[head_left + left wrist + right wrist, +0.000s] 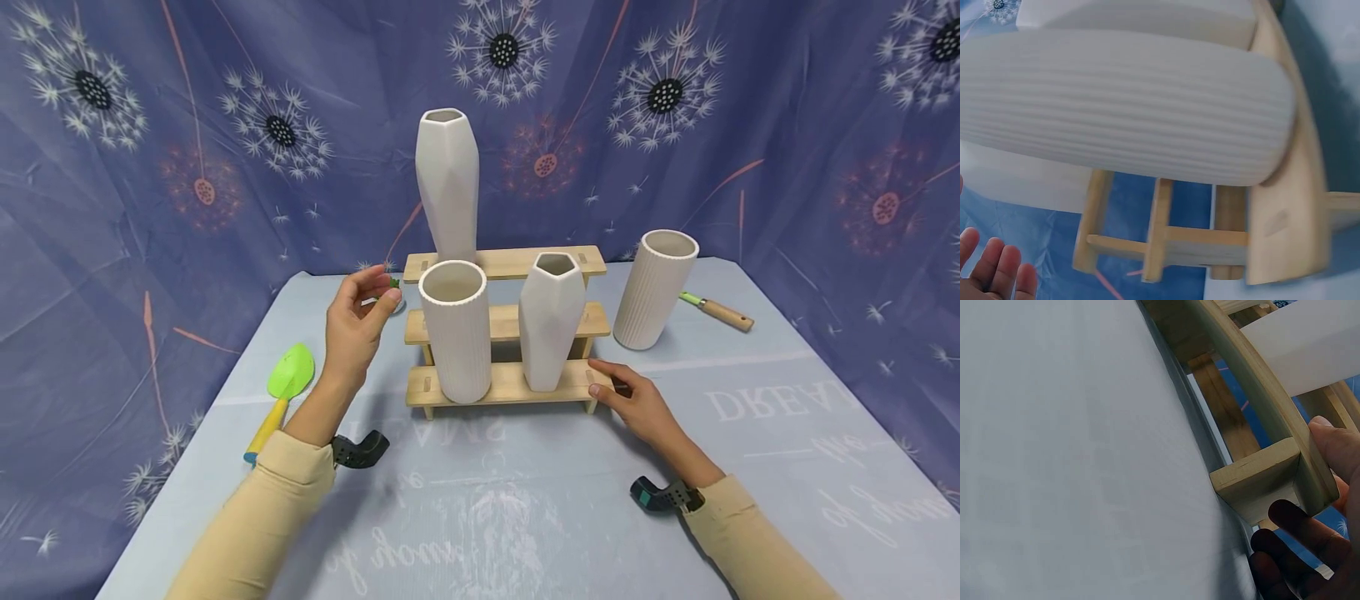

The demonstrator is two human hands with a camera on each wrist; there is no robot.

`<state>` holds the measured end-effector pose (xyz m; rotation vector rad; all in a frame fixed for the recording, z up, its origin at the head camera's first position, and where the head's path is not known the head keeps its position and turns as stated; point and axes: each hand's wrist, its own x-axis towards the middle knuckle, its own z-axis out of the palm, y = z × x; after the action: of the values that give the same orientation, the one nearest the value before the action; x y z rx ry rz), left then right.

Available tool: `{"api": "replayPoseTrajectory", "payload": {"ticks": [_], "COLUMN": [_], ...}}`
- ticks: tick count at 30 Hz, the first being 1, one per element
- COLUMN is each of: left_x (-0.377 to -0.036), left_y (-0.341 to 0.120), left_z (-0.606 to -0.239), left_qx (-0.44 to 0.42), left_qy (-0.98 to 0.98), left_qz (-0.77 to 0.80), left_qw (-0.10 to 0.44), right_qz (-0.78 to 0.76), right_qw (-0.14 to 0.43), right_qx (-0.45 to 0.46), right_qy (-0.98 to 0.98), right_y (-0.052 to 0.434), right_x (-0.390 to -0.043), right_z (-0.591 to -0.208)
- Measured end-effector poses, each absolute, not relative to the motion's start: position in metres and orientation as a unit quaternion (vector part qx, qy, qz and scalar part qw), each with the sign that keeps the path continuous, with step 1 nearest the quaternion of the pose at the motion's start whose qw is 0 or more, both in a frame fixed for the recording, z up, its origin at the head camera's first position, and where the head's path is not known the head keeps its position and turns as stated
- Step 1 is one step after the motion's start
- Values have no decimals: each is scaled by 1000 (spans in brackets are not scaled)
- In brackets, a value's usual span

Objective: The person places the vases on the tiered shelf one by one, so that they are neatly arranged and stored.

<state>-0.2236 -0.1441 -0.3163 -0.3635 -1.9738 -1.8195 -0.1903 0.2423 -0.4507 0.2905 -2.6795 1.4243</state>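
A three-tier wooden stand (506, 372) holds white vases. On its lowest step are a ribbed cylindrical vase (457, 342) at the left and a faceted vase (551, 329) to its right; a taller faceted vase (450, 183) rises from the top step. My right hand (633, 400) grips the right end of the lowest step; in the right wrist view the thumb (1332, 440) lies on the board and other fingers curl below its end. My left hand (356, 329) is raised left of the stand, fingers loosely bent and holding nothing.
A second ribbed cylindrical vase (656, 287) stands right of the stand, with a wooden-handled tool (723, 314) behind it. A green trowel (288, 375) with a yellow handle lies at the left. Behind my left hand, a small white item with green (397, 300) is partly hidden.
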Motion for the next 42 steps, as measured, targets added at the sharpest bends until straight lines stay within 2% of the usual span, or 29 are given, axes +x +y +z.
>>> {"api": "replayPoseTrajectory", "payload": {"ticks": [9,20,30,37,42], "left_x": [-209,-198,-200,-201,-202], "left_y": [-148,-156,-163,-160,-159], "left_z": [-347,-377,-417,-427,-432], "left_qx": [-143,-88,-64,-51,-57], "left_qy": [-737,-797,-832,-838,-835], "left_qz": [-630,-589,-549,-544,-547], "left_qw": [199,102,45,14,14], "right_qz": [464,468,465,463,457], "right_qw": [46,42,38,42,41], "right_qx": [96,98,92,92,90], "right_qy": [-879,-877,-880,-880,-884], "right_y": [243,237,243,233,229], "right_x": [-191,-183,-192,-179,-174], "right_z": [-453,-438,-452,-430,-420]}}
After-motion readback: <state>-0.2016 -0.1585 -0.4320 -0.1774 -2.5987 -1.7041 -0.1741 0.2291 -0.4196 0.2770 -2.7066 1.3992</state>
